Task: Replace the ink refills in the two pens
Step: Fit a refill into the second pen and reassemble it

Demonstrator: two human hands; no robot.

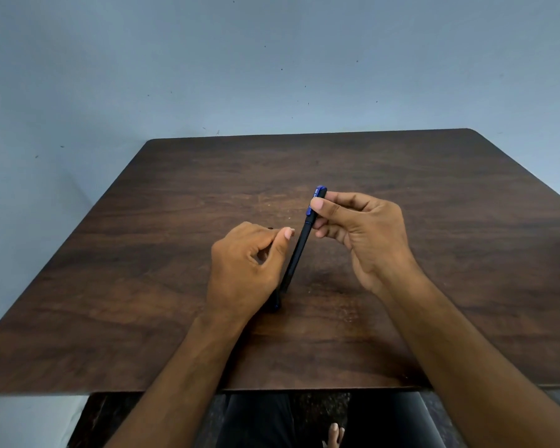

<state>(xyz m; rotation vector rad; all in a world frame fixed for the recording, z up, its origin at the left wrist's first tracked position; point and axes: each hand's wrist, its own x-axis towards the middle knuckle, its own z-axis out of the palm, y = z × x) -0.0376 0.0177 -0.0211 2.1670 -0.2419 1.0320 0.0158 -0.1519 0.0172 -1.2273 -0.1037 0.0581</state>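
Her right hand (362,234) pinched the capped end of a dark pen (299,244) above the worktop (434,221). The left hand (246,270) was curled around something dark, seemingly the second pen. No loose refill showed; the work looked barely begun.

Black pen (299,245) with blue clip, tilted upright above the bench; second dark pen (275,302) mostly hidden.

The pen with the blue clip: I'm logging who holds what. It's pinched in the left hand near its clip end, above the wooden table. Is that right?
Not quite. The head view shows the right hand pinching the pen near its clip end, not the left. The left hand is beside the pen's lower part. The rest stands: it is above the wooden table.
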